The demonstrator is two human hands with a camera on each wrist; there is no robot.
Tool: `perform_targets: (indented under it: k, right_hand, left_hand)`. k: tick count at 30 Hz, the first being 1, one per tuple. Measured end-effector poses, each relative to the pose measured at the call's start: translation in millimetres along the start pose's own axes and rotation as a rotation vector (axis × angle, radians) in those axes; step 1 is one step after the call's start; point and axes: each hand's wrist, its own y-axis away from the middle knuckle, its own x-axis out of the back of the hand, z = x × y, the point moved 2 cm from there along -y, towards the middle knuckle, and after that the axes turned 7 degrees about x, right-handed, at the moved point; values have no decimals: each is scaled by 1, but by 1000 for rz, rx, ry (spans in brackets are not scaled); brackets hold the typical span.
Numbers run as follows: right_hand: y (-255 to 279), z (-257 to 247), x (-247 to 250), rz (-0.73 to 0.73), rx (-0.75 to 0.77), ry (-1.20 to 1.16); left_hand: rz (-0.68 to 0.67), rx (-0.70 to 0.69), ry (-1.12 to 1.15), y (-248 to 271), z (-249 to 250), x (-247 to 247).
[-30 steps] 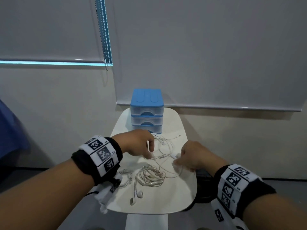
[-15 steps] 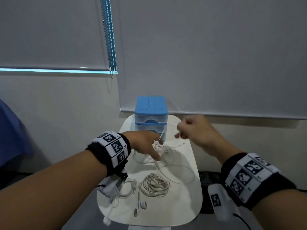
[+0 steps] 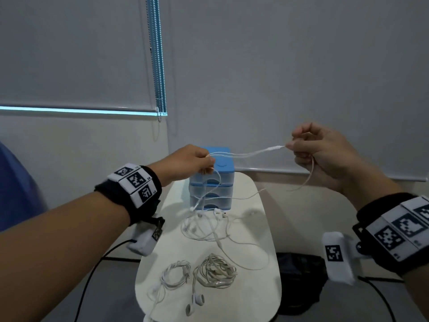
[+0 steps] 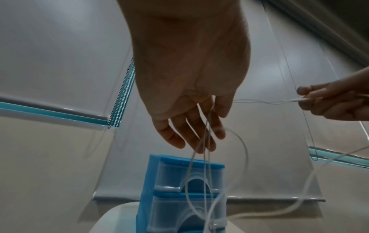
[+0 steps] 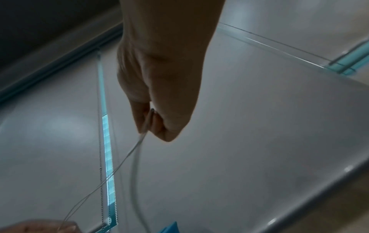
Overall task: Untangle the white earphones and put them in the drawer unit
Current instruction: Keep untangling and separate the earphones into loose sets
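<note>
A white earphone cable (image 3: 250, 154) is stretched in the air between my two hands. My left hand (image 3: 207, 163) pinches it in front of the top of the blue drawer unit (image 3: 211, 194). My right hand (image 3: 291, 146), higher and to the right, pinches the plug end. From the left hand the strands (image 4: 205, 157) hang down past the shut drawers to a loose heap with earbuds (image 3: 219, 212) on the white table (image 3: 255, 287). The right wrist view shows my right hand's fingers (image 5: 149, 121) curled on the cable (image 5: 135, 157).
Two more coiled earphones lie near the table's front, a small one (image 3: 176, 274) and a bigger one (image 3: 216, 270). A dark bag (image 3: 299, 282) sits on the floor right of the table. Blind cords (image 3: 159, 66) hang at the back wall.
Both hands rose from the table. The right hand pulled the plug end up and to the right, and the left lifted the cable in front of the drawer unit, drawing it taut.
</note>
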Motion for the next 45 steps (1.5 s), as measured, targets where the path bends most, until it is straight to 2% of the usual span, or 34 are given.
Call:
perform_targets:
  k: [3, 10, 12, 14, 16, 20, 24, 25, 27, 31, 33, 34, 36, 39, 40, 41, 42, 45]
  right_hand:
    - [0, 2, 3, -7, 69, 318]
    - [8, 23, 25, -358, 26, 993]
    - [7, 28, 35, -372, -20, 1081]
    - [6, 32, 46, -260, -72, 1054]
    - [3, 36, 57, -46, -130, 895]
    - [0, 38, 68, 342, -233, 359]
    - [-7, 31, 79, 712, -149, -118]
    - [-8, 29, 82, 762, -113, -143]
    - [-9, 29, 83, 795, -56, -44]
    - [-8, 30, 77, 785, 38, 233]
    - [-7, 36, 78, 781, 37, 329]
    - [-7, 40, 80, 752, 16, 396]
    - [-4, 50, 78, 561, -121, 570]
    - [9, 70, 67, 15, -446, 1067]
    - [15, 73, 59, -141, -467, 1212]
    - [22, 70, 43, -245, -433, 1240]
    - [32, 66, 26, -303, -387, 1127]
    - [61, 47, -31, -453, -330, 491]
  left_hand:
    - [-15, 39, 34, 2, 5, 2]
    - [110, 12, 262, 11, 16, 29]
    - [156, 11, 276, 15, 19, 36]
    - [210, 30, 287, 19, 21, 44]
    - [252, 52, 302, 23, 22, 51]
    - [246, 83, 372, 27, 25, 62]
    - [289, 101, 446, 30, 23, 74]
    - [293, 102, 463, 31, 23, 76]
    - [281, 93, 484, 33, 23, 78]
    - [230, 49, 518, 38, 32, 77]
    - [204, 30, 516, 42, 38, 77]
    - [184, 26, 511, 44, 41, 78]
    - [114, 32, 492, 48, 45, 78]
    - [-73, 66, 459, 59, 52, 69]
    - [-147, 71, 449, 64, 55, 64]
    - [-218, 67, 440, 70, 58, 58]
    - [-281, 59, 436, 75, 60, 51]
    - [-378, 19, 500, 84, 64, 34]
